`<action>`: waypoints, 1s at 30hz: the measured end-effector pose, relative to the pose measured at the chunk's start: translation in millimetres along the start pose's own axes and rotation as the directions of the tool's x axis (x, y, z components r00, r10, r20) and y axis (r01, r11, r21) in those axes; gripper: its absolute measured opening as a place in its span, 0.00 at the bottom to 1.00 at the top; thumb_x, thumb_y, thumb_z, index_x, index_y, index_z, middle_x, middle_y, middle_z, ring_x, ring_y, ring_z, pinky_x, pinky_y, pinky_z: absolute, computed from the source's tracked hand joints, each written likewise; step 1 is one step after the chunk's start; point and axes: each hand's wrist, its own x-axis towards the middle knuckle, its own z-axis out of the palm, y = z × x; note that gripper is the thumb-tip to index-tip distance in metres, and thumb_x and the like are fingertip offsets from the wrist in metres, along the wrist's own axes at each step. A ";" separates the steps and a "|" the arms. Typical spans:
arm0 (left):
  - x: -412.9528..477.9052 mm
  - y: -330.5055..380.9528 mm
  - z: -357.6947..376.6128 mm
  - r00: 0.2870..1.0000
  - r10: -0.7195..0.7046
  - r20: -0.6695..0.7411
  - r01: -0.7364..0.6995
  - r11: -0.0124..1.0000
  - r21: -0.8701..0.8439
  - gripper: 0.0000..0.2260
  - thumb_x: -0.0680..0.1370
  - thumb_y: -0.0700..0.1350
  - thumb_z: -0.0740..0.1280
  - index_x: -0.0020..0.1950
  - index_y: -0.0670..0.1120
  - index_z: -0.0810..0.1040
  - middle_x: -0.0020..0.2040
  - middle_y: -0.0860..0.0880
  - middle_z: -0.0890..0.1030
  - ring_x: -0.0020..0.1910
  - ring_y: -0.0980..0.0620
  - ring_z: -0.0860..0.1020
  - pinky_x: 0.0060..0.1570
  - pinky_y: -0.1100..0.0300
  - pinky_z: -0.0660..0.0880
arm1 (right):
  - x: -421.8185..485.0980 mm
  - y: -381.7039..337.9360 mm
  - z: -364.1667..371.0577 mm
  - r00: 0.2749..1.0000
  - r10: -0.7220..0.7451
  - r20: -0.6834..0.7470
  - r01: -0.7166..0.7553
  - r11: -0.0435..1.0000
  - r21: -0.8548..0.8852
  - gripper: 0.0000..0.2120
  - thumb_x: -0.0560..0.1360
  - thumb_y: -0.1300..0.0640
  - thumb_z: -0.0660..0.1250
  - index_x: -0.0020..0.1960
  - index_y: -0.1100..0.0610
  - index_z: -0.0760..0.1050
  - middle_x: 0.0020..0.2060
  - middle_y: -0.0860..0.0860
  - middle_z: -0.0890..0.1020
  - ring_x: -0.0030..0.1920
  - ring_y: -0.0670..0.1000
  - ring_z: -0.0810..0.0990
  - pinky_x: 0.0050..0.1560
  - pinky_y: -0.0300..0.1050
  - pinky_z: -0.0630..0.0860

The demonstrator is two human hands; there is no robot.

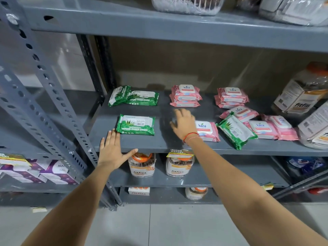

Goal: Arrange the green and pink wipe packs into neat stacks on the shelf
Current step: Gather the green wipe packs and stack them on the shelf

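On the grey middle shelf [159,142] a single green wipe pack [136,125] lies front left. Two more green packs [134,96] overlap at the back left. Two stacks of pink packs stand at the back, one stack [185,95] in the middle and one stack [230,97] to its right. A pink pack [206,130] lies right of my right hand [183,125], which hovers open and blurred over the shelf. A tilted green pack [237,130] rests on loose pink packs [269,129]. My left hand [111,150] lies open and flat on the shelf's front edge, fingertips near the front green pack.
Large plastic jars [301,93] crowd the right end of the shelf. Smaller jars [142,165] stand on the shelf below. A perforated grey upright [53,96] runs diagonally at left, with purple boxes [44,172] beyond it. The upper shelf holds wrapped goods.
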 end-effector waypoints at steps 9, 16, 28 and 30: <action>3.5 -4.2 6.9 0.999 0.023 -0.027 -0.023 1.000 -0.019 0.54 0.64 0.78 0.44 0.75 0.37 0.54 0.76 0.39 0.55 0.75 0.44 0.50 0.71 0.44 0.47 | -30.3 113.1 -19.7 0.860 0.486 -0.152 -0.503 0.858 -0.103 0.24 0.74 0.56 0.67 0.66 0.61 0.65 0.67 0.62 0.66 0.69 0.62 0.62 0.70 0.63 0.56; 4.3 -6.3 9.8 0.999 0.028 -0.031 -0.029 0.999 -0.027 0.54 0.64 0.78 0.43 0.75 0.37 0.54 0.76 0.39 0.55 0.75 0.44 0.50 0.71 0.44 0.47 | -55.7 148.7 -22.1 0.830 0.556 -0.040 -0.549 0.803 -0.232 0.40 0.68 0.51 0.74 0.73 0.55 0.56 0.71 0.61 0.62 0.72 0.62 0.58 0.73 0.62 0.55; 4.4 -5.8 8.5 1.000 0.016 -0.012 -0.016 1.000 -0.022 0.55 0.64 0.78 0.42 0.75 0.38 0.53 0.76 0.40 0.54 0.75 0.45 0.49 0.71 0.45 0.47 | -37.8 150.0 -48.5 0.715 0.688 -0.125 -0.664 0.724 0.189 0.38 0.66 0.46 0.75 0.68 0.61 0.64 0.62 0.61 0.72 0.62 0.61 0.71 0.61 0.56 0.72; 4.4 -5.9 8.0 1.000 0.015 -0.015 -0.015 1.000 -0.019 0.55 0.63 0.78 0.41 0.75 0.38 0.53 0.76 0.40 0.54 0.75 0.45 0.49 0.71 0.45 0.47 | -27.7 139.6 -55.6 0.667 0.740 -0.088 -0.628 0.622 0.467 0.33 0.65 0.46 0.73 0.64 0.61 0.68 0.58 0.59 0.76 0.58 0.59 0.75 0.58 0.54 0.75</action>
